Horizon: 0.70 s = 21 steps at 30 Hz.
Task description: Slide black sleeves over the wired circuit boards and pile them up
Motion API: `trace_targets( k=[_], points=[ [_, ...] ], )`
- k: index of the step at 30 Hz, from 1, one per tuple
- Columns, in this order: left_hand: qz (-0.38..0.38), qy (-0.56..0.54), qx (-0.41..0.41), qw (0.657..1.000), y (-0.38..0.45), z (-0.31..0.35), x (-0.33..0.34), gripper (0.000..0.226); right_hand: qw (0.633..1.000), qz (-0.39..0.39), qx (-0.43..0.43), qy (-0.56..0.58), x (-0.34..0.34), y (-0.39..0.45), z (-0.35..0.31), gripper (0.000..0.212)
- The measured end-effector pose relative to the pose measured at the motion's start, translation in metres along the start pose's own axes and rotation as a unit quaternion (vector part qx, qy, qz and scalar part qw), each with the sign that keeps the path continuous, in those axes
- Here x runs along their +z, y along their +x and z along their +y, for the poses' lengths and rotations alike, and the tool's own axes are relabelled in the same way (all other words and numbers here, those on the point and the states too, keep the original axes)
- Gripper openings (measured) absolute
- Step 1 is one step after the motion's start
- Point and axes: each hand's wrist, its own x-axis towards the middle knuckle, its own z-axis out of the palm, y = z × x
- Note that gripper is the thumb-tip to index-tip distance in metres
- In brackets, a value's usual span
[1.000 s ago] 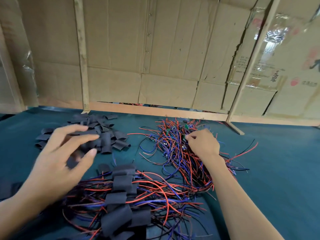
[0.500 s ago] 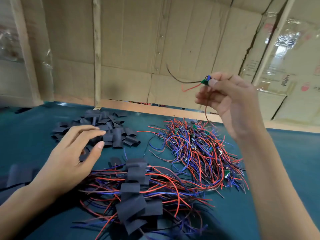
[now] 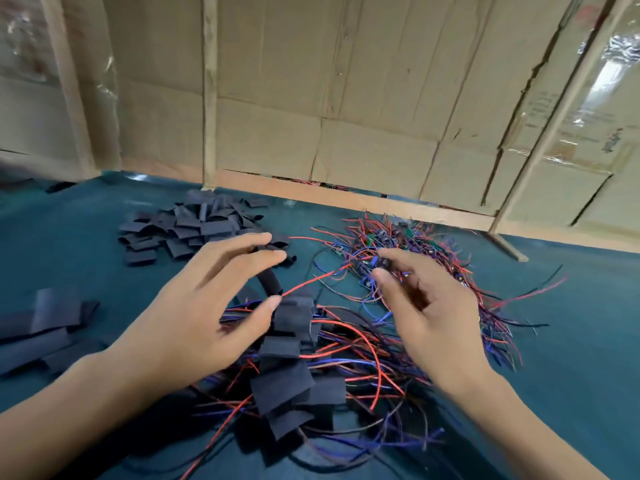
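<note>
Your left hand [image 3: 207, 306] holds 1 black sleeve [image 3: 270, 280], mouth turned toward the right hand [image 3: 426, 306], whose grip pinches a wired board [image 3: 381, 263] so its red wire [image 3: 311, 280] feeds in above the finished pile [image 3: 294, 375].

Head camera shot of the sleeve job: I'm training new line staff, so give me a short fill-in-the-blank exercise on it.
1. The loose black sleeves are heaped on the table's ____ side.
2. The right hand pinches a small wired circuit board between thumb and ____.
3. The cloth covering the table is dark ____.
4. The left hand holds one black ____.

Missing words: left; forefinger; green; sleeve
</note>
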Motion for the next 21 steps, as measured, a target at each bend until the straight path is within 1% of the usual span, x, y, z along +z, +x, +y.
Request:
trace_targets(
  k=[2, 4, 6, 10, 12, 15, 19, 21],
  points=[
    [-0.015, 0.008, 0.015, 1.000, 0.000, 0.006, -0.001, 0.045, 1.000, 0.005, -0.006, -0.005, -0.001, 0.000, -0.001, 0.019],
    [-0.028, 0.009, 0.021, 0.999, 0.000, 0.009, -0.002, 0.043, 1.000, 0.009, -0.023, -0.016, 0.000, -0.005, -0.003, 0.019],
    [-0.030, 0.004, 0.020, 0.999, 0.000, 0.010, -0.003, 0.043, 0.999, 0.019, -0.041, -0.016, 0.002, -0.009, -0.004, 0.023],
    [-0.034, 0.010, 0.031, 0.999, -0.002, 0.013, -0.002, 0.041, 0.998, 0.039, -0.032, 0.027, 0.003, -0.012, -0.003, 0.032],
    [-0.043, 0.013, 0.037, 0.998, -0.003, 0.015, 0.000, 0.041, 0.998, 0.041, -0.025, 0.041, 0.003, -0.013, -0.005, 0.032],
    [-0.039, 0.008, 0.043, 0.998, -0.003, 0.016, 0.002, 0.040, 0.994, 0.011, 0.027, 0.109, 0.003, -0.011, -0.009, 0.027],
    [-0.023, 0.014, 0.057, 0.998, 0.000, 0.019, -0.001, 0.037, 0.965, -0.056, 0.104, 0.232, -0.002, -0.005, -0.014, 0.029],
    [-0.032, 0.017, 0.064, 0.997, 0.002, 0.021, -0.003, 0.032, 0.953, -0.060, 0.117, 0.273, -0.003, -0.003, -0.017, 0.029]
  ],
)
